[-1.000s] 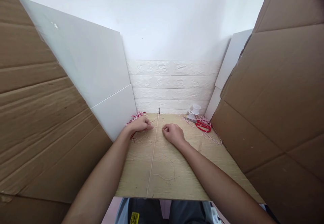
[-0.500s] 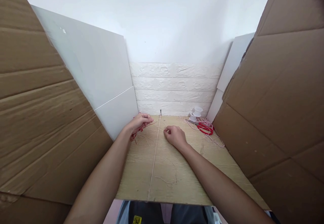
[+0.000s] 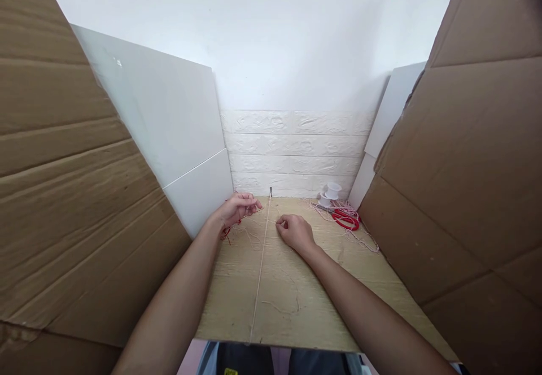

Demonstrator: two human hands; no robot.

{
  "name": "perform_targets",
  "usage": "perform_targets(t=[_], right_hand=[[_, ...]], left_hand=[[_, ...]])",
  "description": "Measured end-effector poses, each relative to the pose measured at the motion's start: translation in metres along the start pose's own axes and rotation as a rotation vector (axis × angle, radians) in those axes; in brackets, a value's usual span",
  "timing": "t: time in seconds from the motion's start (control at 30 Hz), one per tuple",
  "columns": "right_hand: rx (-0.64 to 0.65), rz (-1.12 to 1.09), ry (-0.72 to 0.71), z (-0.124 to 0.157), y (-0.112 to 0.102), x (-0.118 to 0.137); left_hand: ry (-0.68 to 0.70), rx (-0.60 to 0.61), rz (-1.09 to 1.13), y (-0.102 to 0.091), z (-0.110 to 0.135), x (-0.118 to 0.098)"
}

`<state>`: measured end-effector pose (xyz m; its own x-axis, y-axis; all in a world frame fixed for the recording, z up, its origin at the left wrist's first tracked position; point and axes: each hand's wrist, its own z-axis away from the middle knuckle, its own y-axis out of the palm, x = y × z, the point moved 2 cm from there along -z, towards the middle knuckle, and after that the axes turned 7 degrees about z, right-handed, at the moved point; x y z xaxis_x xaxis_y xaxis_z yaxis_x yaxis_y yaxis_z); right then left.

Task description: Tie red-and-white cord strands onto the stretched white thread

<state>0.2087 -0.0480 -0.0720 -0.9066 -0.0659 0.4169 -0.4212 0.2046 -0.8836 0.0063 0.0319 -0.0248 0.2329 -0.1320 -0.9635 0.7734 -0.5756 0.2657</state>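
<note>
A pale cord (image 3: 263, 256) runs taut from a dark hook (image 3: 271, 190) at the back of the wooden board to its front edge. Left of the cord, my left hand (image 3: 240, 208) is closed with thumb and fingers pinching a thin reddish thread. Red and pale thread ends (image 3: 228, 234) lie beneath that hand. To the right of the cord, my right hand (image 3: 295, 231) is curled, its thumb and forefinger pinched on a fine pale thread that stretches toward the cord. The exact thread ends between the fingertips are too small to make out.
Red-handled scissors (image 3: 346, 220), two white spools (image 3: 332, 191) and tangled pink-white cord (image 3: 365, 243) lie at the back right. A loose thread (image 3: 282, 310) rests on the board (image 3: 317, 307). Cardboard sheets (image 3: 474, 183) stand on both sides, and a white brick-patterned wall (image 3: 296, 163) behind.
My left hand has moved slightly right, toward the taut cord, and its fingers have turned more into view. The right hand stays nearly in place, and the whole view has shifted a little.
</note>
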Motion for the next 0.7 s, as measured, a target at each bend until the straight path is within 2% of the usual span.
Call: perform_targets(t=[0.27, 0.4, 0.57, 0.7], right_hand=[[-0.005, -0.023, 0.002, -0.0015, 0.0033, -0.0030], [-0.011, -0.016, 0.037, -0.0019, 0.0036, -0.0040], [0.030, -0.008, 0.049, -0.0029, 0.0014, -0.0055], [0.046, 0.025, 0.052, -0.0028, 0.0006, -0.0058]], left_hand=[[0.009, -0.024, 0.124, -0.0022, -0.0025, 0.0034], [0.020, -0.035, 0.087, -0.0028, -0.0026, 0.0024], [-0.057, -0.033, -0.118, -0.0020, 0.0005, 0.0005], [-0.165, -0.075, -0.497, -0.0024, 0.0032, 0.0031]])
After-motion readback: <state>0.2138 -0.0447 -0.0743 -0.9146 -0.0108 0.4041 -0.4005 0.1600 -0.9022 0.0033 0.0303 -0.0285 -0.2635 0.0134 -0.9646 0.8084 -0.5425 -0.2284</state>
